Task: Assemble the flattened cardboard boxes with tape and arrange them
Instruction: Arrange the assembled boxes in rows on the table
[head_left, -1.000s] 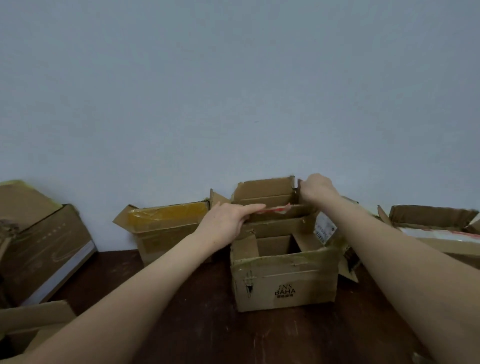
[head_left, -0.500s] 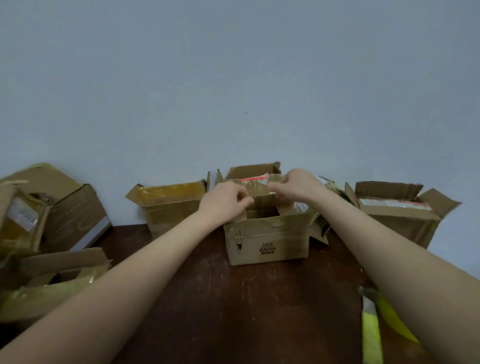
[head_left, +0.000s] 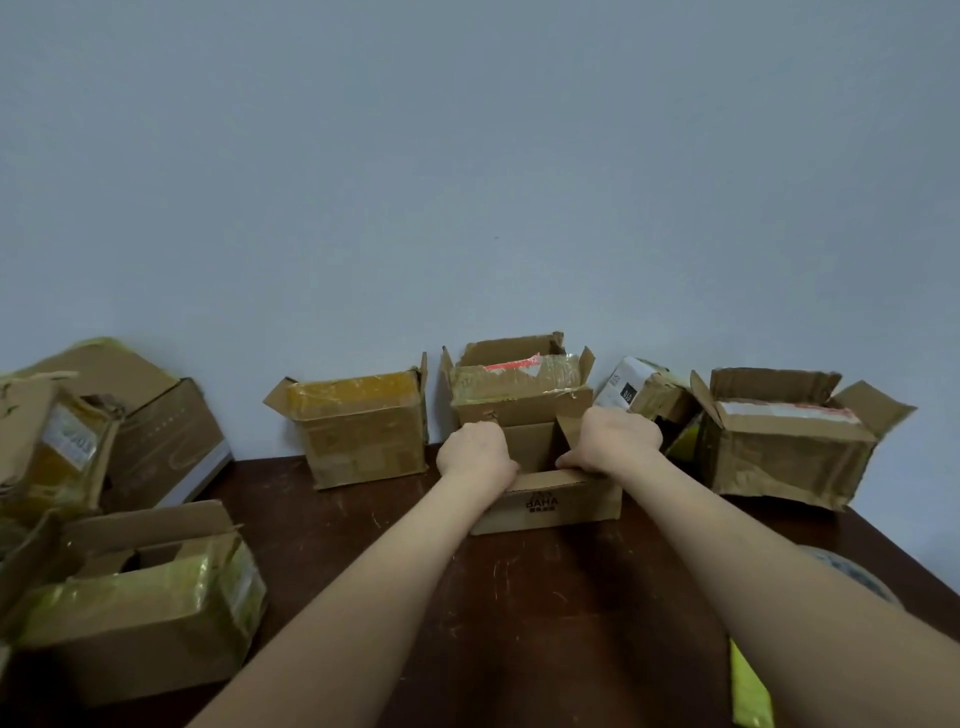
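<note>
A small open cardboard box printed "HAHA" (head_left: 566, 506) stands on the dark wooden table (head_left: 519, 623) in the middle. My left hand (head_left: 475, 449) grips its left top edge with curled fingers. My right hand (head_left: 613, 441) grips the right top edge, thumb on the front rim. Directly behind it a taller open box (head_left: 519, 395) with red-and-clear tape stands against the wall. A roll of tape (head_left: 852, 574) lies at the right, mostly hidden by my right forearm.
An open box wrapped in yellow tape (head_left: 363, 431) stands left of the middle pair, another open box (head_left: 784, 441) at the right, a small white-labelled carton (head_left: 644, 392) between. More boxes (head_left: 140, 608) crowd the left edge. A yellow-green strip (head_left: 748, 691) lies bottom right.
My hands came off the rear box's flaps and dropped onto the front box's top edges. The camera tilted down, showing more table and more boxes at the left.
</note>
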